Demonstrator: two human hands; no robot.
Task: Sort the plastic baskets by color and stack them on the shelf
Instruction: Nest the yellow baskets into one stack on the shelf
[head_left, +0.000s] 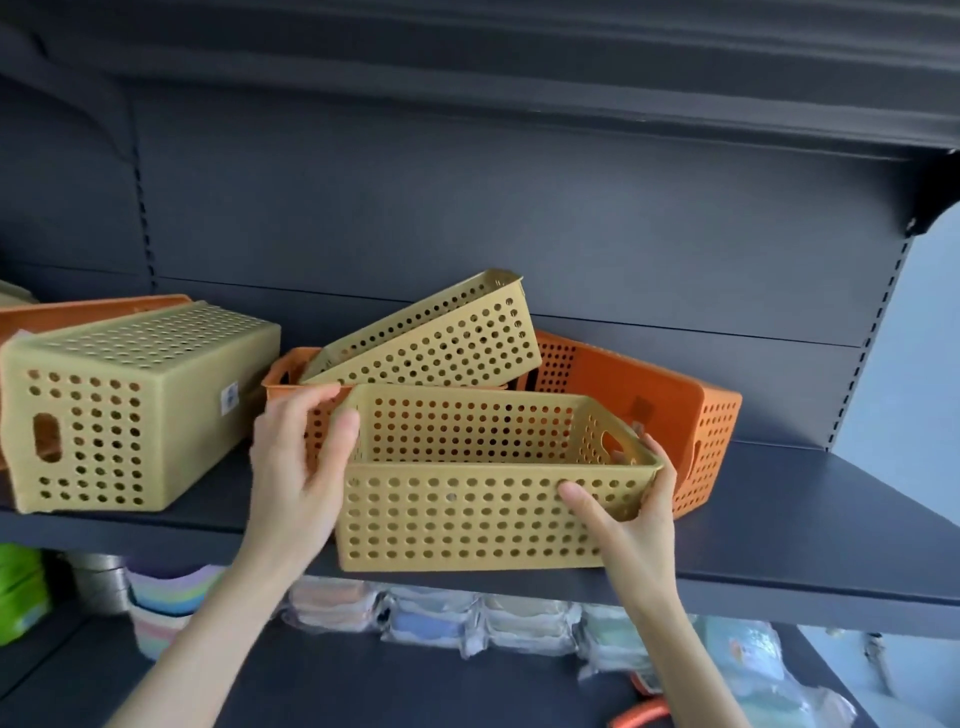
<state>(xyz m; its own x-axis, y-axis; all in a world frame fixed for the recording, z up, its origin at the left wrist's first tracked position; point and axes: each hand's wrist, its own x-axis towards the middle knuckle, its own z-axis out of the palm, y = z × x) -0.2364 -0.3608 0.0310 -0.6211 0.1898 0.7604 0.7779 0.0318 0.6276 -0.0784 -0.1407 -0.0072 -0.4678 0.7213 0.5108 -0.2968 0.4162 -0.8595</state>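
Item: yellow basket (457, 514), perforated plastic, upright with its opening upward. It is held at the front edge of the shelf (779, 525), about midway along it, with its base at or just past the front lip.

Grips: the basket's left end is held by the left hand (298, 467), with the thumb laid over the rim and the fingers curled behind the end wall. The right end is held by the right hand (634, 512), with the thumb pressed on the front wall and the fingers wrapped round the end at the handle slot.

Directly behind: a second yellow basket (447, 343) is tilted, its right end raised toward the back panel and its low end set on the rim of an orange basket (283, 379).

Toward the right end of the shelf: another orange basket (649, 400) is seen, tilted and partly hidden by the held one. Whether it touches the others cannot be told.

Toward the left end: an overturned pale yellow-green basket (135, 405) is lying base upward, with a small label (229, 397) on its side. A further orange basket (93, 312) is seen behind it, against the back panel.

Lower shelf: clear-wrapped packets (467, 618), a pastel stack (166, 597) and a green pack (21, 587) are kept there, blurred.
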